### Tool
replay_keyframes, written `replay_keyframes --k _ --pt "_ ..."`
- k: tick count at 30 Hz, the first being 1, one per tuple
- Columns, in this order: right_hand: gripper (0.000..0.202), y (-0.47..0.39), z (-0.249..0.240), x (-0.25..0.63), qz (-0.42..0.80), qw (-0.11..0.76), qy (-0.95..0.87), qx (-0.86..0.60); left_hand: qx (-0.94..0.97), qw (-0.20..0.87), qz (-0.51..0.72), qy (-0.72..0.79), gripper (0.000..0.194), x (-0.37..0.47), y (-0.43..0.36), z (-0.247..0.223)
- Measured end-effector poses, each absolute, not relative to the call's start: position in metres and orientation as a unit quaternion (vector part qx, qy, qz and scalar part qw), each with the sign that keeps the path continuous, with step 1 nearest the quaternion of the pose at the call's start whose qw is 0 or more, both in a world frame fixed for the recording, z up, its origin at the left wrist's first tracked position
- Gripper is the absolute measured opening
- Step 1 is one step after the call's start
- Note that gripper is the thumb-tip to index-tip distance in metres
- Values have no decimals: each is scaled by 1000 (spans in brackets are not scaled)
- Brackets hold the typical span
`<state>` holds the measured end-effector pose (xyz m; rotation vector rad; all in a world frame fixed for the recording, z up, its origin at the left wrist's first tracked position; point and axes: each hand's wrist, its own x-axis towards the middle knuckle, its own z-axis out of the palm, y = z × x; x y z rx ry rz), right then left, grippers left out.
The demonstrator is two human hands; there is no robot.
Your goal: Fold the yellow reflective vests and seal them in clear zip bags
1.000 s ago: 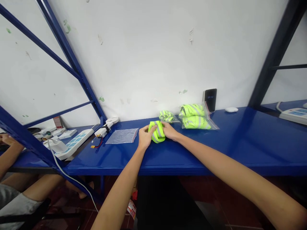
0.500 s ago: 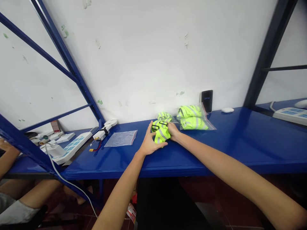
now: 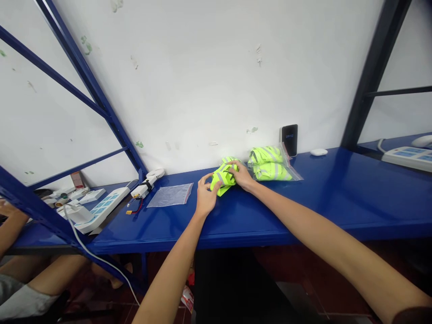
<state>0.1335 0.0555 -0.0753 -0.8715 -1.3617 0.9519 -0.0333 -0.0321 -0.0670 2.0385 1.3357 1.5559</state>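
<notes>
Between my hands is a folded bundle of fluorescent yellow-green reflective vest [image 3: 222, 178] with grey stripes, just above the blue table. My left hand [image 3: 206, 194] grips its left side, thumb in front and fingers behind. My right hand [image 3: 241, 175] is closed on its upper right edge. Behind the bundle lies a bagged yellow piece [image 3: 231, 159], mostly hidden. Right of my right hand, more yellow striped bundles in clear zip bags [image 3: 272, 171] are stacked. An unfilled clear zip bag [image 3: 170, 195] lies flat to the left of my left hand.
A phone [image 3: 289, 139] leans against the wall beside a white rounded case [image 3: 318, 152]. On the left are a white fan [image 3: 155, 174], a battery with wires [image 3: 137, 202] and a power strip [image 3: 103, 209]. Blue posts frame the table [image 3: 337, 198]. Another person's arm [image 3: 11, 222] shows at far left.
My left hand has shifted its hold, its spread fingers closing around the bundle's side. The vest is turned and squeezed more compactly, and its black strips no longer show.
</notes>
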Motion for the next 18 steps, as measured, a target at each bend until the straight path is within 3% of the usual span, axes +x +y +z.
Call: replay_keyframes --k 3,6,14,18 --pt "29 54 -74 137 296 561 -692 -345 652 276 566 423 39 -40 -19 -73" --pt "29 51 -71 139 260 543 -730 -324 624 340 578 402 39 -44 -11 -79" --pt "50 25 -58 126 263 495 -782 -272 628 269 567 461 32 -45 -5 -86" --pt "49 16 -54 126 287 492 -787 -236 609 288 587 450 51 -42 -9 -84"
